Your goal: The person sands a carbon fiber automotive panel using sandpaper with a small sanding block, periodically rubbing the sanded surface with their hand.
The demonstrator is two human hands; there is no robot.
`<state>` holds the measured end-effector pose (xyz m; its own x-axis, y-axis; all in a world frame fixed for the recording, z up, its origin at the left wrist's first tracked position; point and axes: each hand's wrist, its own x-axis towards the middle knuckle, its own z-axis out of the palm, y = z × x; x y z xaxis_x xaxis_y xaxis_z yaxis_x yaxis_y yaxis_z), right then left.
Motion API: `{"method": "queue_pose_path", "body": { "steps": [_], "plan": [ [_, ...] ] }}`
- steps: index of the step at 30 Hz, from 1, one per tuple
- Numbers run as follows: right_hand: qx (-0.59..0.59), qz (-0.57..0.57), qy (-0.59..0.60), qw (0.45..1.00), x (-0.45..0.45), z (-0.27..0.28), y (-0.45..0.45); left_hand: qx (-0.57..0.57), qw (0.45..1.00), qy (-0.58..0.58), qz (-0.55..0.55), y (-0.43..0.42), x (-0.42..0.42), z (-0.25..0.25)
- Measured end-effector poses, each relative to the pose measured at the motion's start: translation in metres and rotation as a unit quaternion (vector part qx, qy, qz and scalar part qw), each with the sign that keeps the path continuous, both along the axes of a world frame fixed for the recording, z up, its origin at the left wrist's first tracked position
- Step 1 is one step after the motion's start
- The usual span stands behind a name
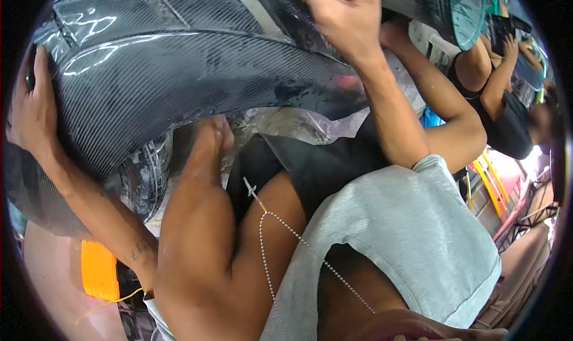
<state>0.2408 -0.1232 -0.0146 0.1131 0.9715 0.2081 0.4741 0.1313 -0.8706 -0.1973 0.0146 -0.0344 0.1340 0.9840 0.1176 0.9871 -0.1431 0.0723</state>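
A large, glossy dark curved panel [197, 72] with a fine striped surface stretches across the upper left, over the person's legs. At its left end my left hand [36, 111] grips the edge, thumb stretched upward. My right hand [349, 18] is raised at the top, above the panel's right part, fingers curled and partly cut off by the frame. What it holds, if anything, cannot be made out. A pale strip [262, 12] lies on the panel near the top. A reddish spot shows near its right end.
A dark cylindrical container [444, 9] with a teal rim stands at the upper right. Beyond it a co-worker in dark clothing [504, 117] sits with hands raised. An orange object [99, 271] with a yellow cord lies at lower left. A bead necklace hangs in front.
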Motion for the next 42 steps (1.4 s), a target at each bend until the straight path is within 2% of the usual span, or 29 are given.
{"method": "queue_pose_path", "body": {
  "steps": [1,2,4,5,8,12,16,18,20,27,30,36,42],
  "plan": [
    [-0.089,-0.048,0.047,0.994,0.003,0.017,-0.005,0.014,0.999,0.039,0.003,-0.001,-0.002,-0.002],
    [-0.065,-0.049,0.039,0.996,0.011,0.009,-0.009,0.024,0.998,0.066,0.003,-0.002,-0.004,-0.002],
    [-0.097,-0.014,-0.081,0.992,0.021,0.017,-0.022,0.034,0.996,0.085,0.001,-0.002,-0.005,-0.005],
    [-0.083,0.003,-0.046,0.995,0.021,0.007,-0.03,0.037,0.996,0.087,0.0,0.0,-0.006,-0.006],
    [-0.132,0.029,-0.09,0.987,0.014,0.01,-0.038,0.048,0.994,0.1,-0.001,-0.004,-0.004,-0.006],
    [-0.071,0.03,-0.039,0.996,0.009,-0.013,-0.035,0.05,0.993,0.11,0.002,-0.008,-0.004,-0.01],
    [-0.127,0.03,-0.057,0.99,0.016,-0.001,-0.036,0.047,0.991,0.124,0.002,-0.011,-0.004,-0.012],
    [-0.063,0.038,-0.054,0.996,0.03,-0.013,-0.037,0.045,0.99,0.13,0.0,-0.013,-0.003,-0.014],
    [-0.081,0.048,-0.069,0.993,0.043,-0.011,-0.039,0.043,0.99,0.137,-0.003,-0.013,-0.001,-0.014],
    [-0.056,0.079,-0.013,0.995,0.048,-0.015,-0.042,0.041,0.987,0.158,0.002,-0.012,0.003,-0.014],
    [-0.155,0.058,-0.028,0.986,0.044,-0.001,-0.045,0.031,0.986,0.165,0.006,-0.008,-0.008,-0.013],
    [-0.009,0.057,0.002,0.998,0.038,-0.029,-0.039,0.015,0.981,0.19,0.026,0.008,-0.032,-0.004],
    [0.002,0.051,-0.018,0.999,0.038,-0.035,-0.038,-0.031,0.961,0.267,0.073,0.03,-0.046,0.005]
  ]
}}
